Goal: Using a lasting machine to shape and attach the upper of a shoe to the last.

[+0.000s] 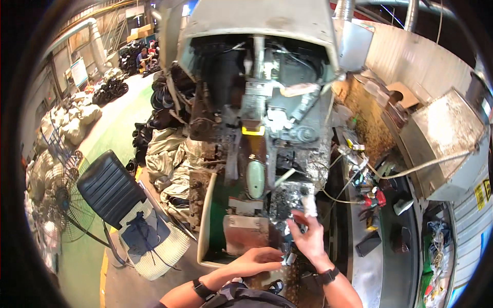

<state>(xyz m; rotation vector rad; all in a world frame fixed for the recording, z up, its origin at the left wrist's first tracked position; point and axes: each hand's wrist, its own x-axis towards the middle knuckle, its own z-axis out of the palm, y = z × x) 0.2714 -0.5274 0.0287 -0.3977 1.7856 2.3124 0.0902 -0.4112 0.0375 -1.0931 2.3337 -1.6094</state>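
In front of me stands a large grimy machine (257,92) with a pale green, long rounded shoe-last-like piece (256,179) at its middle. My left hand (259,260) reaches right below the machine's brownish metal plate (246,234). Its thumb and fingertips come together at a small whitish bit that I cannot make out. Just to the right and higher, my right hand (309,237) has its thumb and curved fingers apart, with nothing visible between them. A white cylindrical thing (309,205) is right behind its fingers, next to a shiny, dirty metal surface (287,197).
At left stand a black-backed chair (112,187) with dark cloth on its seat and a fan (61,192). Beige cloth sacks (172,164) lie beside the machine. To the right are a cluttered bench (370,256), a red tool (376,198) and a metal box (447,143). A person (143,59) sits far off.
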